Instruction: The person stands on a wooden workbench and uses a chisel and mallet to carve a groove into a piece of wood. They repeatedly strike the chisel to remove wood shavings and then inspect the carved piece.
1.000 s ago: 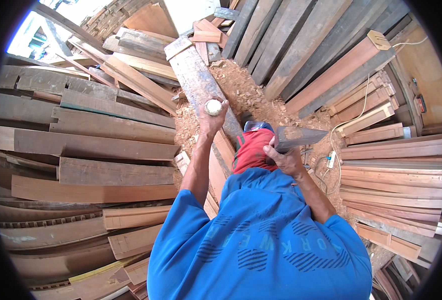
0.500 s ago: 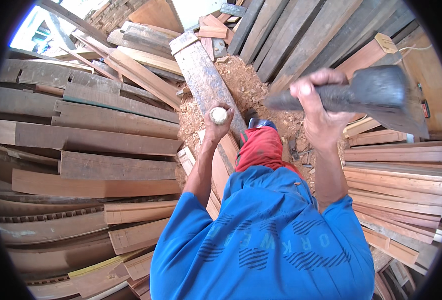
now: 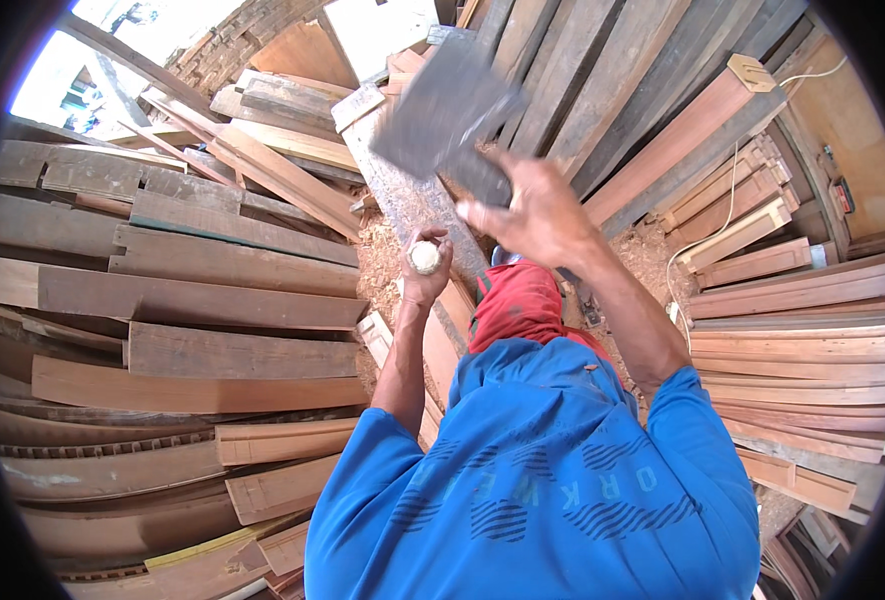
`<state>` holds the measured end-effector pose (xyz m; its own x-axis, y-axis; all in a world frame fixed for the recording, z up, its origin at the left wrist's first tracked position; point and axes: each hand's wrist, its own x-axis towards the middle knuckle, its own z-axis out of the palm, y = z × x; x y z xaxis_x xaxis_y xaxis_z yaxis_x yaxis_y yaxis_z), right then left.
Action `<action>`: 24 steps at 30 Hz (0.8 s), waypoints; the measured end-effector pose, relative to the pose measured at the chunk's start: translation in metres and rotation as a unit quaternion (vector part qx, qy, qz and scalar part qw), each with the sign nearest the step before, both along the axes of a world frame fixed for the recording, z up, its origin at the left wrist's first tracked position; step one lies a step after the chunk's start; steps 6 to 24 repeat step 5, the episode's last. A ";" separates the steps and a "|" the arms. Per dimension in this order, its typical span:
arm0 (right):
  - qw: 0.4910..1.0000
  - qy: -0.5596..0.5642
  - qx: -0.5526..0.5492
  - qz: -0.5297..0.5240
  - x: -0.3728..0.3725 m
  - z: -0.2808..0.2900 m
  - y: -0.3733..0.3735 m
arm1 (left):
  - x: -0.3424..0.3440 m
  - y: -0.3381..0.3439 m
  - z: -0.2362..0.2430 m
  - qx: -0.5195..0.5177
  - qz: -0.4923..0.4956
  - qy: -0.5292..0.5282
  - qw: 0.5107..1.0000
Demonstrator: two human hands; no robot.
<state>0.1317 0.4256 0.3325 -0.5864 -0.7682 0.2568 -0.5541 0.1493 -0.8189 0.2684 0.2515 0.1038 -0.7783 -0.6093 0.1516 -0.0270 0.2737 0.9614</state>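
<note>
My left hand (image 3: 430, 286) is wrapped round an upright chisel (image 3: 424, 257). Only the pale round end of its handle shows; the blade is hidden below my fist. My right hand (image 3: 547, 212) grips the handle of a dark, block-headed mallet (image 3: 442, 105), which is smeared by motion. The mallet head is in the air beyond and slightly right of the chisel, apart from it. Under both hands runs a long worn board (image 3: 367, 140), strewn with wood dust and chips.
Stacked planks (image 3: 232, 350) fill the left side, and more timber (image 3: 792, 345) lies at the right. Dark beams (image 3: 622, 90) lean at the far right. Wood shavings (image 3: 377, 250) cover the ground. A pale cable (image 3: 730, 205) hangs at the right.
My right hand has swung the mallet from the right across to the left, toward the far end of the board. My left hand stays round the chisel, slightly lower and further left in view.
</note>
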 end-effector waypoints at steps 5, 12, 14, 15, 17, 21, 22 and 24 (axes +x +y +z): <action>0.971 -0.027 -0.228 -0.067 0.000 0.069 -0.019 | 0.005 -0.002 -0.008 0.007 0.013 -0.010 1.000; 0.971 -0.027 -0.228 -0.067 0.000 0.069 -0.019 | 0.005 -0.002 -0.008 0.007 0.013 -0.010 1.000; 0.971 -0.027 -0.228 -0.067 0.000 0.069 -0.019 | 0.005 -0.002 -0.008 0.007 0.013 -0.010 1.000; 0.971 -0.027 -0.228 -0.067 0.000 0.069 -0.019 | 0.005 -0.002 -0.008 0.007 0.013 -0.010 1.000; 0.971 -0.027 -0.228 -0.067 0.000 0.069 -0.019 | 0.005 -0.002 -0.008 0.007 0.013 -0.010 1.000; 0.971 -0.027 -0.228 -0.067 0.000 0.069 -0.019 | 0.005 -0.002 -0.008 0.007 0.013 -0.010 1.000; 0.971 -0.027 -0.228 -0.067 0.000 0.069 -0.019 | 0.005 -0.002 -0.008 0.007 0.013 -0.010 1.000; 0.971 -0.027 -0.228 -0.067 0.000 0.069 -0.019 | 0.005 -0.002 -0.008 0.007 0.013 -0.010 1.000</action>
